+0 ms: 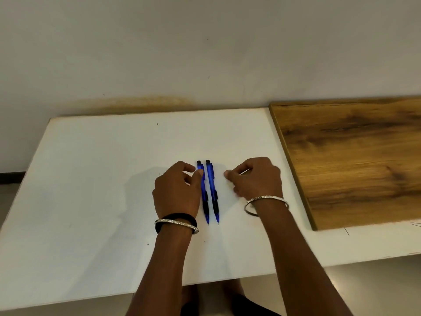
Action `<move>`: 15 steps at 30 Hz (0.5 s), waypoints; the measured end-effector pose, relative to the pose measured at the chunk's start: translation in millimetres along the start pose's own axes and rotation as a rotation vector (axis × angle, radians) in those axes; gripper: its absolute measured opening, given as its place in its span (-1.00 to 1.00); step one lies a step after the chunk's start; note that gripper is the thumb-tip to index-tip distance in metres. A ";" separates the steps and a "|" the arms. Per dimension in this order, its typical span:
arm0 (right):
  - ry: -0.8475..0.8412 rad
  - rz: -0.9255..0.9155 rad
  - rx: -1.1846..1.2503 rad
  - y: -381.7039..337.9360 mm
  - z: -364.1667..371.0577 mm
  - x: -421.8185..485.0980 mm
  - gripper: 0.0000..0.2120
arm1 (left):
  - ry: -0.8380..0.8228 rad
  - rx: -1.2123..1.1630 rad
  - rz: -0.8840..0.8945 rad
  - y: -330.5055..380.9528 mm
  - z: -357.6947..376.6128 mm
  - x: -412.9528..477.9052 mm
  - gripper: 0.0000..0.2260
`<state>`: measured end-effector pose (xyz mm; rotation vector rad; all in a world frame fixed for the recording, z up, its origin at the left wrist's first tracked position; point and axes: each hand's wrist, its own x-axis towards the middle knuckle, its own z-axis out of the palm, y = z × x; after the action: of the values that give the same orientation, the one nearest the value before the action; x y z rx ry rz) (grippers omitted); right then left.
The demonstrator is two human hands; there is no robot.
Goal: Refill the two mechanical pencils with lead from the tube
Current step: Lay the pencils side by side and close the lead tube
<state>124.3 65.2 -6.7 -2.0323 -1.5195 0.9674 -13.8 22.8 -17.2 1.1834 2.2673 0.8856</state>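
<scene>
The left pencil (204, 195) and right pencil (213, 192) lie parallel on the tabletop (91, 179) between both hands for easy pickup; the left hand (176, 190) touches the left pencil's cap end with curled fingers, and the right hand (257, 179) curls over a pale sliver (245, 171), possibly the tube, though neither grip can be confirmed.

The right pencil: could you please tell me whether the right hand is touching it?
Apart: the head view shows a strip of bare table between the right hand and the right pencil.
</scene>
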 end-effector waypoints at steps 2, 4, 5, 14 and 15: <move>0.089 0.012 0.038 6.3 -14.8 6.2 -0.83 | 0.020 -0.033 0.054 2.2 -0.9 -1.2 -0.92; 0.144 0.023 0.028 14.9 -28.9 11.4 -0.87 | -0.023 -0.037 0.117 5.8 2.6 -3.4 -0.95; 0.151 0.041 0.017 19.6 -34.4 13.3 -0.87 | -0.061 -0.029 0.148 7.6 5.1 -5.1 -0.96; -0.147 0.278 -0.149 38.8 -45.3 12.6 -0.50 | -0.299 0.234 0.373 21.1 36.0 -23.8 -0.78; -0.157 0.287 -0.154 39.1 -44.5 12.8 -0.47 | -0.308 0.268 0.387 21.3 39.1 -24.9 -0.76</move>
<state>184.8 68.3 -7.5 -2.3814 -1.4443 1.1745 36.1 24.4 -27.6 1.7851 1.9808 0.4857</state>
